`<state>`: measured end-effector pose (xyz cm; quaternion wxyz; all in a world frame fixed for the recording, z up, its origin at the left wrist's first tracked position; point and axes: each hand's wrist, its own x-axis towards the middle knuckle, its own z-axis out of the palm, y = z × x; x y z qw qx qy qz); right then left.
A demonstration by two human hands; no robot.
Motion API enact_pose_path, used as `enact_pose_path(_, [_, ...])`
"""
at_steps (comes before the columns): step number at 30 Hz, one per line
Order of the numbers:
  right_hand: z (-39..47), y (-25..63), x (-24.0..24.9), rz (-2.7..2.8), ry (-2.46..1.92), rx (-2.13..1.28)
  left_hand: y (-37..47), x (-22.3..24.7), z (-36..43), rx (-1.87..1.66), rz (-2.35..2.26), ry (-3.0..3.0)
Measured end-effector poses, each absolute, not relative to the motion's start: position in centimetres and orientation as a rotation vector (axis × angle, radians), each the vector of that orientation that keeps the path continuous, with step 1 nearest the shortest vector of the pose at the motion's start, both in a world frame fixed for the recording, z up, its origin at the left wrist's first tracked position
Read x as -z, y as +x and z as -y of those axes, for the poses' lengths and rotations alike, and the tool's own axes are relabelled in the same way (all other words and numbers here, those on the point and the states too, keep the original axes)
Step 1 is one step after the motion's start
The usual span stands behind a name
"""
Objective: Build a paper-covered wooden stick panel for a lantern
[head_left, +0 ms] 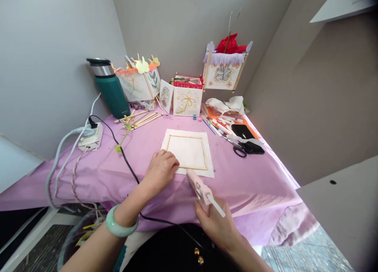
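A white sheet (189, 150) lies flat on the purple cloth, with a square frame of thin wooden sticks (204, 154) on it. My left hand (161, 167) rests at the near left corner, its bent fingers pressed together on the stick frame and covering that corner. Wrapped in my right hand (217, 226) is a pink hot glue gun (199, 186) with a white glue stick (217, 205) poking out of its back. The gun's nozzle points at the near stick, close to the sheet's edge; whether it touches cannot be made out.
Loose wooden sticks (146, 120), a green bottle (110, 91) and a power strip (93, 137) are on the left. Decorated paper lanterns (188, 100) stand at the back. Scissors (239, 150), markers (221, 126) and a phone (242, 131) lie right. A black cord (125, 158) crosses the cloth.
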<state>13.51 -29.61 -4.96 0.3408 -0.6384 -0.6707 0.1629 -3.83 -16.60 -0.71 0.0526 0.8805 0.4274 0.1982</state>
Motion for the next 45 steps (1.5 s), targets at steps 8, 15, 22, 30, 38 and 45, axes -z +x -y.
enact_pose_path(8, [29.5, 13.2, 4.5, 1.987, -1.685, -0.066, -3.9, 0.7, 16.6, -0.625, -1.303, 2.668])
enact_pose_path(15, [29.7, 12.7, 3.8, 2.038, -1.727, 0.08, -3.8, 0.6, 16.6, -0.632, -1.294, 2.669])
enact_pose_path(22, [29.6, 12.1, 3.3, 2.059, -1.805, 0.138, -3.9, 0.7, 16.6, -0.644, -1.291, 2.668])
enact_pose_path(30, [29.6, 11.7, 2.9, 2.086, -1.908, 0.116, -4.0, 0.8, 16.4, -0.651, -1.279, 2.667])
enact_pose_path(38, [29.4, 11.5, 2.3, 2.099, -1.953, 0.113, -4.0, 0.9, 16.4, -0.652, -1.27, 2.664])
enact_pose_path(45, [29.6, 11.6, 2.0, 2.112, -1.977, 0.093, -4.0, 0.9, 16.4, -0.666, -1.262, 2.668])
